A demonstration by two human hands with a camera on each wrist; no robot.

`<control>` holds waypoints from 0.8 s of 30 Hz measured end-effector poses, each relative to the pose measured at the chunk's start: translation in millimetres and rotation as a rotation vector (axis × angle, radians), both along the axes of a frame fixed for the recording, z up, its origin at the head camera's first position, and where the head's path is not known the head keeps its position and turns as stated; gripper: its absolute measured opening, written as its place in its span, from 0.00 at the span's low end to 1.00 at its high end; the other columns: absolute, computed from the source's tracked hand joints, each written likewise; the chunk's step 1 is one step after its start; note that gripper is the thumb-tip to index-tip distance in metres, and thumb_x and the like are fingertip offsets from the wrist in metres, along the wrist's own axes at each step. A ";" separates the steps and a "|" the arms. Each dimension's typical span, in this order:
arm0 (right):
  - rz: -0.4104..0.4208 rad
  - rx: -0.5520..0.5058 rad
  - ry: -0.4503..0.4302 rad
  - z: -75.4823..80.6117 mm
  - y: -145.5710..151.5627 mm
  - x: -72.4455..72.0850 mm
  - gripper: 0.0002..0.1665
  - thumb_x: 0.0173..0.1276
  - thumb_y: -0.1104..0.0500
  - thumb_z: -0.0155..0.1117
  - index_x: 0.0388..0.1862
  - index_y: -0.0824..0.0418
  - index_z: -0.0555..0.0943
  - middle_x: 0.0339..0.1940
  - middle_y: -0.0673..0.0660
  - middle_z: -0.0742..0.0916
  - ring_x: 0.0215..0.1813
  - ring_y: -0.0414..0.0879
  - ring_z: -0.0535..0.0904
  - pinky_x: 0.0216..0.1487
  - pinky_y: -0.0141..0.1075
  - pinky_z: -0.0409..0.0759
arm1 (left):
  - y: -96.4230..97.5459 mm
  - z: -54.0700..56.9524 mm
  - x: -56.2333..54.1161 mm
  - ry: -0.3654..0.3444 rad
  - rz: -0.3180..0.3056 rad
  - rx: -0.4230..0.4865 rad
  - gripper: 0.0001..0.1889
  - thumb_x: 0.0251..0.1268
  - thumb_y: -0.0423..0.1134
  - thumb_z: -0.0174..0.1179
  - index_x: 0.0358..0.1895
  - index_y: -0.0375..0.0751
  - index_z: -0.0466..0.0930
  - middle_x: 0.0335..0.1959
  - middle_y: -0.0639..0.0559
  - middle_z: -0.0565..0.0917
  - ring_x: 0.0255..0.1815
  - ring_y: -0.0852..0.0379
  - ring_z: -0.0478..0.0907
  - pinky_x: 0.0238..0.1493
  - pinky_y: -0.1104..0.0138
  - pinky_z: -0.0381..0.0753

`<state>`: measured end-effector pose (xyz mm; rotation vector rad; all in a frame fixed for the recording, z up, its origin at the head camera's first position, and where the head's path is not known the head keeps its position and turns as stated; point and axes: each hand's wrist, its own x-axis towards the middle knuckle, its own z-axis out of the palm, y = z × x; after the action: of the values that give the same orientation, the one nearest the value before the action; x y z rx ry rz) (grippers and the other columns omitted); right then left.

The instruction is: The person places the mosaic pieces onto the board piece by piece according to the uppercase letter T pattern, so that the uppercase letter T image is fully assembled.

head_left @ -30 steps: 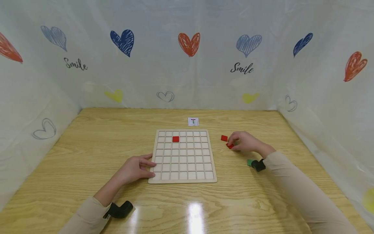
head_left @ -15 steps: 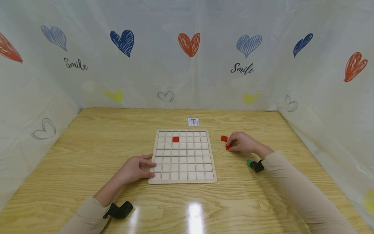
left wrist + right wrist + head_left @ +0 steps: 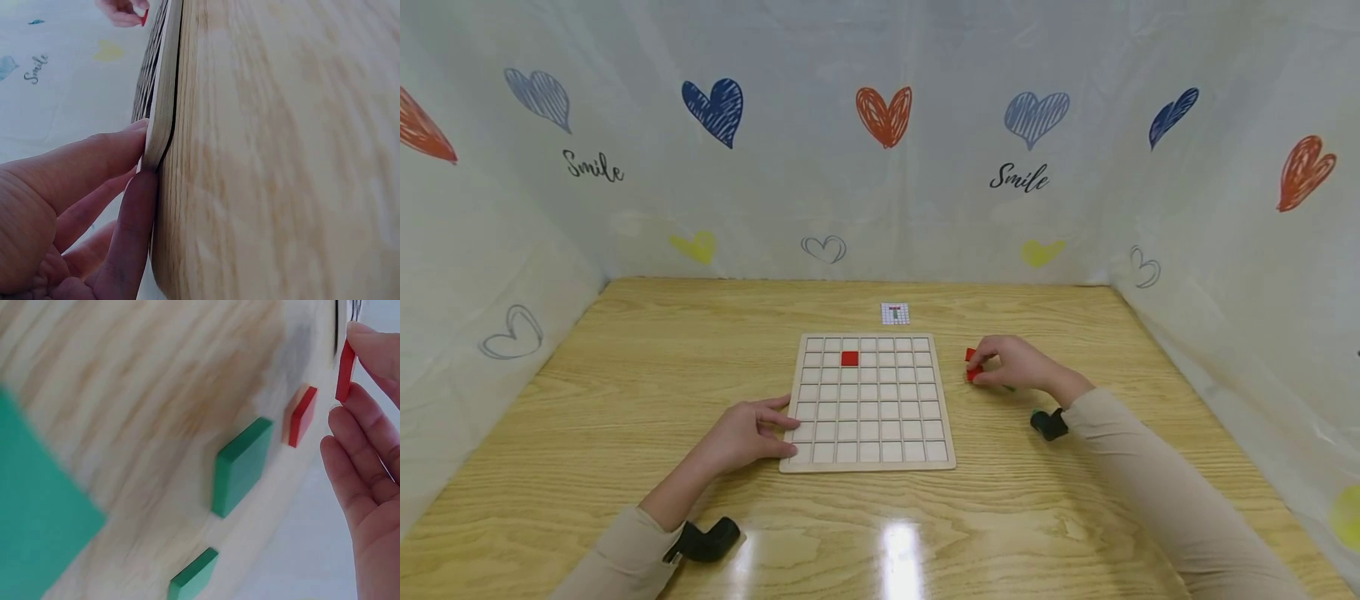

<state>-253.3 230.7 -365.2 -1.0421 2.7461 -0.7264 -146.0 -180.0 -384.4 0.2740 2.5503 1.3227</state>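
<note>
A pale wooden grid board [image 3: 868,467] lies mid-table. One red square tile [image 3: 850,358] sits in its second row from the far edge. My left hand [image 3: 741,433] rests on the board's left edge, its fairly straight fingers [image 3: 128,231] touching rim and side. Right of the board, my right hand [image 3: 1015,365] pinches another red tile [image 3: 345,369] between thumb and fingertips, above the table. Close by, a second red tile [image 3: 303,419] lies on the table. Several green tiles [image 3: 244,465] lie near it in the right wrist view, mostly hidden beneath my right hand and wrist in the head view.
Behind the board lies a small card [image 3: 895,313] with a printed grid and a red and green T shape. Black wrist mounts [image 3: 706,540] stick out from both sleeves. A white curtain [image 3: 955,208] with hearts surrounds the wooden table [image 3: 700,333].
My right hand has lifted the red tile it pinches and shifted slightly left towards the board, baring a bit of green beneath. The left hand and the board stay put.
</note>
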 end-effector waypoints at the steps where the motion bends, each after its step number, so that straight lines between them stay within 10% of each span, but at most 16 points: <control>1: 0.003 -0.006 -0.001 0.8 -1.6 -0.1 0.06 0.57 0.64 0.70 0.35 0.60 0.85 0.34 0.50 0.82 0.41 0.48 0.78 0.47 0.47 0.75 | 0.0 0.1 0.1 0.000 0.000 -0.002 0.18 0.45 0.34 0.73 0.43 0.31 0.84 0.65 0.34 0.65 0.29 0.60 0.80 0.32 0.68 0.77; 24: 0.033 -0.084 -0.006 5.6 -42.5 -6.9 0.16 0.56 0.63 0.71 0.44 0.66 0.84 0.37 0.52 0.83 0.42 0.48 0.78 0.42 0.42 0.75 | -0.2 -0.3 -0.1 -0.007 0.004 -0.004 0.19 0.45 0.34 0.73 0.43 0.32 0.84 0.65 0.35 0.65 0.31 0.60 0.79 0.33 0.68 0.77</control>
<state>-260.2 188.2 -359.6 -1.0963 2.7078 -0.8455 -146.1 -180.2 -384.7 0.2637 2.5487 1.3175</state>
